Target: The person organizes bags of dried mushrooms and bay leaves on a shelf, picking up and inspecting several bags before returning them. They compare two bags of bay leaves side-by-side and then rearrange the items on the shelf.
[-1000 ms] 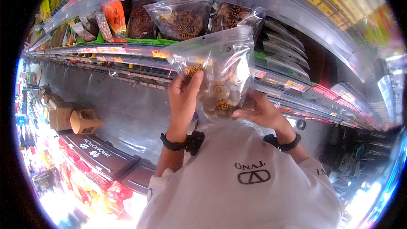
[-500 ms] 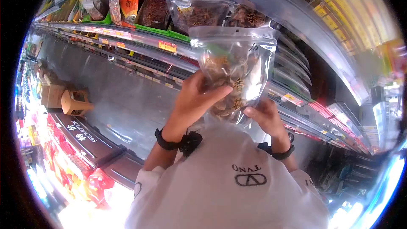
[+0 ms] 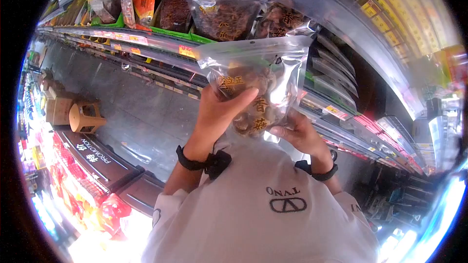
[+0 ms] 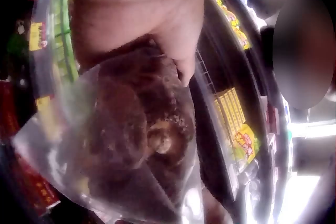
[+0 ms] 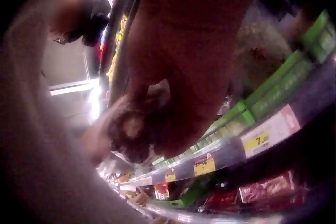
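Note:
Both hands hold up a clear zip-top bag (image 3: 265, 75) of dried brown pieces, upright, its gold lettering towards the head camera. My left hand (image 3: 219, 114) grips its left side, thumb across the front and fingers behind. At the lower right corner my right hand (image 3: 304, 136) pinches the bag, the thumb in front and the other fingers partly hidden. In the left wrist view, the bag (image 4: 131, 134) spreads below the left hand (image 4: 142, 19). The right wrist view shows the right hand (image 5: 184, 61) dark, beside the bag's contents (image 5: 131, 127).
Behind the bag, a shelf holds similar bags (image 3: 226, 14) in green-edged trays, an orange packet (image 3: 143, 0) and a stack of clear bags (image 3: 334, 70). Price tags line the shelf edge (image 3: 161, 43). At the left stand a stool (image 3: 85, 117), cartons (image 3: 59, 109) and a brown promotion counter (image 3: 97, 160).
Over the last second the bag and both hands have shifted slightly in the head view, and the left thumb lies further across the bag's front. Both hands still hold the bag.

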`<state>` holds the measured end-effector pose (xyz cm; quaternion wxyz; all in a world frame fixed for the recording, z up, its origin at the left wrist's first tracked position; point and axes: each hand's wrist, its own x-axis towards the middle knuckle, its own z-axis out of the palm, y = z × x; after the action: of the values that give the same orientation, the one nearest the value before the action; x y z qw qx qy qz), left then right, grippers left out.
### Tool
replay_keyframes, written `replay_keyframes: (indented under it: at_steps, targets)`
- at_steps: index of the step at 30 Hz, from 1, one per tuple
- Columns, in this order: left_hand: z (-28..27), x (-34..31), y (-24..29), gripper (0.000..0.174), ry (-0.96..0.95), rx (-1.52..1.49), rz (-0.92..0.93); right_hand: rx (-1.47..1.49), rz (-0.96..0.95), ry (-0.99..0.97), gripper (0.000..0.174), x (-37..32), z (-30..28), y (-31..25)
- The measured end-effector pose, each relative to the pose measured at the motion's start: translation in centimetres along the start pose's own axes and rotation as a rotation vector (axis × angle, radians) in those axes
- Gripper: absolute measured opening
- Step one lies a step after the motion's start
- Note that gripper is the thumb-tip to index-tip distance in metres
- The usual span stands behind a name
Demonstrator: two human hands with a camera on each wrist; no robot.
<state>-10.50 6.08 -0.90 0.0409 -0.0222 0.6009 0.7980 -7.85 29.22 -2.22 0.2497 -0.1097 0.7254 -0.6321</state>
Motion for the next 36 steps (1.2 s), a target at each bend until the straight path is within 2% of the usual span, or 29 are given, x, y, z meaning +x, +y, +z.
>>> replay_keyframes:
  at_steps: [4, 7, 16, 19, 22, 25, 28, 31, 33, 36]
  targets:
    - [0.3, 0.2, -0.1, 0.035, 0.002, -0.076, 0.039, -0.033, 0.062, -0.007, 0.046, -0.2, -0.1, 0.0]
    - [0.7, 0.4, 0.0, 0.034, -0.011, -0.122, 0.104, -0.044, -0.014, 0.019, 0.048, -0.1, 0.3, -0.2]
    - [1.1, 0.4, 0.3, 0.035, 0.014, -0.131, 0.11, 0.014, -0.02, 0.001, 0.049, 0.1, 0.0, 0.3]
    - [0.8, 0.4, 0.4, 0.038, 0.061, -0.11, 0.083, -0.001, 0.05, -0.046, 0.053, -0.1, -0.7, 0.5]
    - [0.1, 0.5, -0.2, 0.039, 0.078, -0.259, 0.02, -0.065, -0.145, 0.014, 0.057, 0.0, -0.9, 1.4]
    - [-0.3, 0.8, -0.3, 0.039, 0.094, -0.312, 0.063, -0.085, -0.161, 0.008, 0.061, -0.2, -0.9, 0.4]
    - [-0.2, 0.6, 0.0, 0.037, 0.149, -0.335, 0.037, 0.011, -0.105, -0.038, 0.062, -0.2, -0.7, 0.2]
    - [-0.5, 0.6, -0.1, 0.036, 0.161, -0.332, -0.007, 0.125, -0.017, 0.016, 0.062, 0.0, -0.3, 0.3]
    - [-0.7, 0.7, -0.3, 0.037, 0.168, -0.308, -0.033, 0.072, -0.082, 0.053, 0.06, 0.3, -0.2, 0.5]
    - [-1.9, 0.7, -2.2, 0.038, 0.234, -0.217, 0.084, -0.087, -0.236, 0.138, 0.057, 0.3, 0.0, -0.2]
